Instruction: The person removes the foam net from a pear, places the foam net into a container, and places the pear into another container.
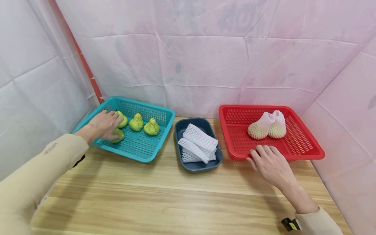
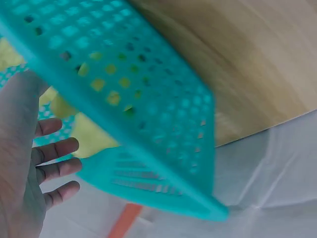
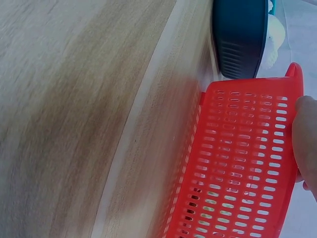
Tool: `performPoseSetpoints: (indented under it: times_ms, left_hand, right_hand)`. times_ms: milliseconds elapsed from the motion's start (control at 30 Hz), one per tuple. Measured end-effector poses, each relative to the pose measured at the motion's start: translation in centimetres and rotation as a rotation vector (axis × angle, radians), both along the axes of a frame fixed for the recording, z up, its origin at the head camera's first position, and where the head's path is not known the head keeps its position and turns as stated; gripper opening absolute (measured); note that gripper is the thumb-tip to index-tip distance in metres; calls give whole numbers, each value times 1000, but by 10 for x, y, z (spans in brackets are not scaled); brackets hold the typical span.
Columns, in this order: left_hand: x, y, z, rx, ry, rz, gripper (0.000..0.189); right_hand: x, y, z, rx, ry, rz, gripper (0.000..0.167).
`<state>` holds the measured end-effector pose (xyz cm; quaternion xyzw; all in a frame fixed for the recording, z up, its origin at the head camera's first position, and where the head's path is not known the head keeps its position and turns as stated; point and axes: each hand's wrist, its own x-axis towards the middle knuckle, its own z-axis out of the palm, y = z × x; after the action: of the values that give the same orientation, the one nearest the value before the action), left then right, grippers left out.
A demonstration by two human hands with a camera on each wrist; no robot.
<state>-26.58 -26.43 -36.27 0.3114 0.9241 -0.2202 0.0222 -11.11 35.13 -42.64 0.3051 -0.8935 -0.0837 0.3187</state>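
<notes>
My left hand (image 1: 104, 125) reaches into the teal basket (image 1: 133, 155), over a green fruit (image 1: 118, 136) that its palm partly covers. In the left wrist view its fingers (image 2: 58, 150) are spread and loosely bent. Beside it lie a green pear (image 1: 122, 119) and two lumpy, yellow-green, pear-shaped fruits (image 1: 136, 122). On the right, my right hand (image 1: 270, 164) grips the near rim of the red basket (image 1: 235, 155), fingers over the edge and thumb outside. Inside that basket, two pale fruits (image 1: 259, 129) stand wrapped in white foam net sleeves.
Between the baskets, a dark blue tray (image 1: 199, 168) holds several flat white foam net sleeves (image 1: 199, 138). All three containers stand at the back of the wooden table (image 1: 176, 202), against hanging pale cloth (image 1: 199, 65). More cloth encloses both sides.
</notes>
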Motion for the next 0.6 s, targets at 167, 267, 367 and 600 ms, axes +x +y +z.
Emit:
performPoseSetpoints:
  times_ms: [167,267,367,600]
  left_hand:
    - [12,14,11,40,67,-68,76]
    - [20,22,17,63,99,-98,77]
    - [29,30,21,99,133,-130,75]
    - [60,54,18,199,196,-225,66]
  right_hand:
    - [-1,0,0,3,-3,1,41]
    - [-2,-1,0,3,0,3,41]
    - [-3,-1,1,2,6,8,42]
    - [-3,-2,1,3,2,4,40]
